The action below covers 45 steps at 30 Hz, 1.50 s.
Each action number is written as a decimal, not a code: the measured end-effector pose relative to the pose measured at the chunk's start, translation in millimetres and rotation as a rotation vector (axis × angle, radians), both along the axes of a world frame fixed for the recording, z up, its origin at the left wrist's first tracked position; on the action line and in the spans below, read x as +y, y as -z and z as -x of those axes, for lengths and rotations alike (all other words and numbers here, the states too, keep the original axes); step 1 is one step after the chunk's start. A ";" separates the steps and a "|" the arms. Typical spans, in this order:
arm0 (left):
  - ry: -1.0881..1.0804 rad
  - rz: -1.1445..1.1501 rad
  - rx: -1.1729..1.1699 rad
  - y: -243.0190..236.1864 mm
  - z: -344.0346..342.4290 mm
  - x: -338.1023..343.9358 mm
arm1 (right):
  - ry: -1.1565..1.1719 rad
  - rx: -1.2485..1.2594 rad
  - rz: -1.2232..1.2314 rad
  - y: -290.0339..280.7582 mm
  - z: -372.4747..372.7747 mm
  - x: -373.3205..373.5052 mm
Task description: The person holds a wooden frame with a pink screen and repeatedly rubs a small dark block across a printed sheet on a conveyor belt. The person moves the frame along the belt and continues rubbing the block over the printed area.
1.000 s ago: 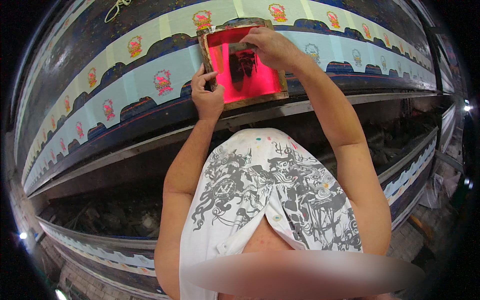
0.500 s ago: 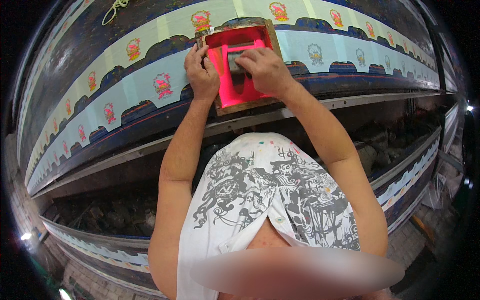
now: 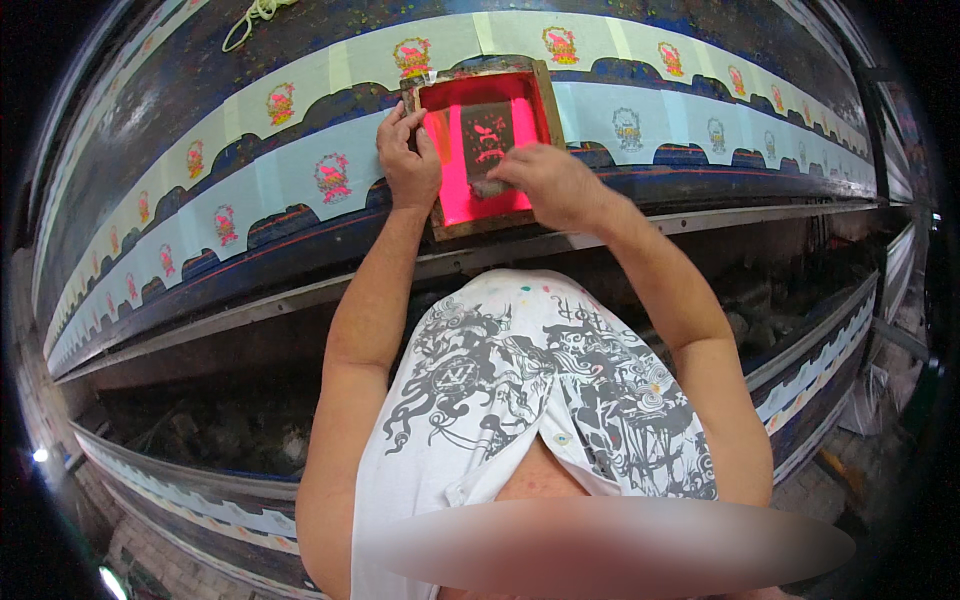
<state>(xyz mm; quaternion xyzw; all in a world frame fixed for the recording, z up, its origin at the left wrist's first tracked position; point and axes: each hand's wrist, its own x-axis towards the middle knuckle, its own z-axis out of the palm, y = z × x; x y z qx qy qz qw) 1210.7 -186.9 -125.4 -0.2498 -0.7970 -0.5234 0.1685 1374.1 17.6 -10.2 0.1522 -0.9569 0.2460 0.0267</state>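
Note:
A wooden-framed printing screen (image 3: pixel 546 105) lies on the long table, coated inside with bright pink ink (image 3: pixel 456 190). My left hand (image 3: pixel 410 168) is closed around its left side, thumb at the inner edge. With bent fingers my right hand (image 3: pixel 562 188) grips a small squeegee (image 3: pixel 487 188), low in the screen near its front edge. Its far end is partly hidden by the fingers. Above the squeegee a dark strip of bare mesh (image 3: pixel 487 125) shows a pink stencilled motif. Light blue cloth pieces (image 3: pixel 590 110) run out from under the frame on both sides.
Printed motifs (image 3: pixel 332 178) in pink line the cloth to the left; outline-only ones (image 3: pixel 627 128) lie to the right. A farther row of pale cloth (image 3: pixel 510 35) carries finished-looking prints. A looped cord (image 3: pixel 245 18) lies at the far left. The table's metal rail (image 3: pixel 300 292) runs before me.
My right hand has drawn the squeegee toward me, from the screen's middle to near its front edge, uncovering the stencilled motif. My left hand keeps its hold on the frame.

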 end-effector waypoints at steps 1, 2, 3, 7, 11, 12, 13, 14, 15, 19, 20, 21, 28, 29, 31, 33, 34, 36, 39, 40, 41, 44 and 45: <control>-0.003 0.000 -0.006 0.5 -2.5 -2.3 | 0.010 -0.021 -0.002 -0.7 14.1 6.0; -0.007 -0.001 -0.012 1.0 -4.7 -3.9 | 0.013 -0.022 0.004 -0.1 28.5 11.6; -0.011 0.005 -0.028 1.3 -6.6 -5.2 | 0.036 0.007 -0.008 1.6 44.0 17.0; -0.027 -0.025 -0.059 -0.4 -11.5 -6.4 | 0.135 0.215 -0.031 12.6 87.0 25.3; -0.033 -0.077 -0.039 -4.9 -3.3 -3.5 | 0.133 0.313 -0.125 19.0 82.7 15.6; -0.034 -0.091 -0.036 -5.3 0.6 -2.9 | 0.121 0.314 -0.154 20.4 75.1 9.7; -0.029 -0.088 -0.020 -4.7 3.6 -2.8 | 0.101 0.326 -0.181 21.5 66.6 4.3; -0.025 -0.086 -0.007 -3.3 6.6 -2.9 | 0.099 0.315 -0.169 23.1 56.7 -2.5; -0.020 -0.084 0.006 -1.2 9.4 -3.6 | 0.098 0.305 -0.156 25.1 46.0 -10.0; -0.019 -0.076 -0.021 11.1 13.8 -3.3 | 0.109 0.286 -0.101 33.0 8.6 -33.8; -0.022 -0.077 -0.030 13.7 14.2 -2.2 | 0.112 0.273 -0.088 33.9 0.3 -37.2; -0.029 -0.080 -0.051 15.8 14.4 -0.7 | 0.125 0.257 -0.058 34.6 -6.9 -39.8; -0.002 0.110 -0.067 15.2 22.5 5.2 | 0.078 0.101 0.048 33.5 -30.2 -29.6; 0.006 0.096 -0.075 14.8 21.6 8.3 | 0.076 0.028 0.103 32.4 -37.3 -20.5; 0.020 0.091 -0.104 12.6 17.6 17.0 | 0.188 0.130 0.137 33.3 -52.6 -3.2; 0.027 -0.008 -0.179 5.8 11.3 24.2 | 0.321 0.202 0.208 36.8 -68.6 11.0; 0.007 -0.026 -0.268 0.2 7.8 26.4 | 0.398 0.213 0.255 39.2 -75.1 17.1; 0.065 -0.078 -0.237 -15.2 6.7 30.2 | 0.501 0.203 0.370 45.3 -81.5 29.5; 0.069 -0.087 -0.196 -37.0 1.7 41.2 | 0.545 0.134 0.563 52.8 -87.4 50.0; 0.069 -0.087 -0.213 -41.9 -0.1 46.4 | 0.550 0.152 0.573 54.6 -89.5 54.6; 0.077 -0.081 -0.199 -45.4 -2.5 51.3 | 0.554 0.171 0.583 55.7 -92.7 58.5; 0.088 -0.097 -0.200 -44.1 -14.5 66.1 | 0.583 0.196 0.575 55.9 -104.8 66.6; 0.084 -0.108 -0.199 -39.9 -19.5 71.5 | 0.588 0.197 0.567 54.9 -109.5 68.9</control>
